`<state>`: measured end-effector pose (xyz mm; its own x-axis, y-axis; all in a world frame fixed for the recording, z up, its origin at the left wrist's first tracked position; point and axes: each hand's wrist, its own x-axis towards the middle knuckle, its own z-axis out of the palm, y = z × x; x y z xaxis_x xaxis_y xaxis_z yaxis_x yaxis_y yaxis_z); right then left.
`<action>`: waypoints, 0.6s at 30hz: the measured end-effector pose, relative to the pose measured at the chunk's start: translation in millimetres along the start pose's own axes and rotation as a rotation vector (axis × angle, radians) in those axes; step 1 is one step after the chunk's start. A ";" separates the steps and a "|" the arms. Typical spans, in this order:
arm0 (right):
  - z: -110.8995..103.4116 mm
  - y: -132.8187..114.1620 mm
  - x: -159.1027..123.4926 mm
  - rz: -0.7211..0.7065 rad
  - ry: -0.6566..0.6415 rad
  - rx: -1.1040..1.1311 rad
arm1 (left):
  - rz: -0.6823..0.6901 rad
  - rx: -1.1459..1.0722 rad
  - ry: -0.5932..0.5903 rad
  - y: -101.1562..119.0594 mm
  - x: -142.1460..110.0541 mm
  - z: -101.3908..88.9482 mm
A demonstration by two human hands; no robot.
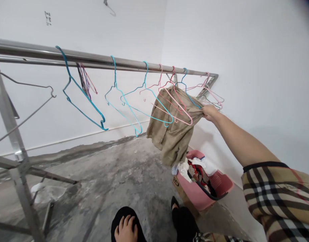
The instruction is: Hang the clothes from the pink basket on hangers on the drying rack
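Note:
A khaki shirt (164, 134) hangs on a blue hanger (186, 85) near the far end of the metal rail. My right hand (210, 112) grips the shirt's shoulder at the tip of that hanger and pulls the cloth to the right. Red and pink hangers (181, 109) hang in front and partly cover the shirt. My left hand (126, 229) rests on my black-clad knee with its fingers spread, holding nothing.
A steel rail (94, 57) runs across, with turquoise hangers (146, 90) and a grey wire hanger (20, 83) on it. A pink basket (194, 193) of clothes stands on a cardboard box at the right wall. A clear plastic bag (48, 193) lies by the rack's leg.

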<state>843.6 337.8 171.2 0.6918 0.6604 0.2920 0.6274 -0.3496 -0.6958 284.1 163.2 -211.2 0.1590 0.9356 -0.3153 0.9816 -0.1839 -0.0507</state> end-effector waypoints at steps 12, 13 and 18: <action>8.4 -3.1 -24.3 0.179 -0.074 0.260 | -0.001 -0.007 -0.018 0.9 -2.1 -7.8; 7.5 -3.7 -26.2 0.156 -0.030 0.255 | -0.001 -0.009 -0.020 0.9 -1.9 -8.5; 7.6 -2.9 -39.2 -0.251 0.146 0.130 | 0.004 -0.028 0.004 1.6 -3.3 -11.2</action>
<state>811.9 318.0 156.9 0.5713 0.6098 0.5493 0.7403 -0.0938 -0.6657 286.2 163.2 -199.6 0.1637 0.9360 -0.3117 0.9835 -0.1797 -0.0229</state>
